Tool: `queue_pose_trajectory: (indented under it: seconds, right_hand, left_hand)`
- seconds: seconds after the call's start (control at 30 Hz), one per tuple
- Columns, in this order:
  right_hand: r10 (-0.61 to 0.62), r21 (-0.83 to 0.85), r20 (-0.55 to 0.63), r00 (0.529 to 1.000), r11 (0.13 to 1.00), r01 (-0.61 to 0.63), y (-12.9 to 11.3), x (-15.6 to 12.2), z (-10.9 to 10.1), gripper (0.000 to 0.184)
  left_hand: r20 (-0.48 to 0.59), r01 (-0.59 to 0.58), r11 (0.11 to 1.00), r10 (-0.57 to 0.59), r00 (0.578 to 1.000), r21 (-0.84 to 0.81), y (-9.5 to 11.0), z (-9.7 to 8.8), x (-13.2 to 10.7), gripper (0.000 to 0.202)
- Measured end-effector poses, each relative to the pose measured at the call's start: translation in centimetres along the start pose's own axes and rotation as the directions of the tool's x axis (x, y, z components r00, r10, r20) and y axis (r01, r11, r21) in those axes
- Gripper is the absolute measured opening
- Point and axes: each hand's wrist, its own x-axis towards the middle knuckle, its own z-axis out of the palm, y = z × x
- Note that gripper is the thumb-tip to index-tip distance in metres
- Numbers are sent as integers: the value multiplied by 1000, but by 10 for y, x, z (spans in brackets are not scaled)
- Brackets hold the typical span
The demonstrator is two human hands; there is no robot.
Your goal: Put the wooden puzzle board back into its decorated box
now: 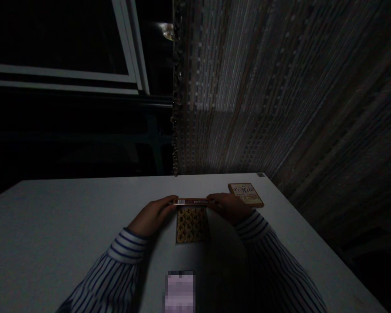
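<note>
A flat box [192, 224] of round game pieces lies on the white table [68, 226] in front of me. My left hand [151, 216] grips the left end of the box's raised far edge [193, 201], fingers curled on it. My right hand [230, 206] holds the right end of that same edge. A square box lid [246, 194] with printed characters lies flat just beyond my right hand. Both sleeves are striped. The scene is dim.
A beaded curtain [247, 95] hangs behind the table's far edge. A dark window with a pale frame [130, 52] is at the upper left. A blurred pale patch [180, 290] sits near the table's front edge. The table's right edge drops into darkness.
</note>
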Motion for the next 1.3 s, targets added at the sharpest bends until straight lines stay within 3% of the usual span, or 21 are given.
queue_pose_trajectory:
  seconds: [0.67, 1.3]
  right_hand:
    - [88, 13, 14, 996, 996, -88, -3, -4, 5, 29]
    - [73, -24, -8, 997, 997, -74, -8, -11, 9, 33]
  left_hand:
    - [-32, -2, 998, 4, 999, 59, 1, 4, -5, 41]
    - [-40, 6, 997, -3, 999, 71, 2, 8, -13, 43]
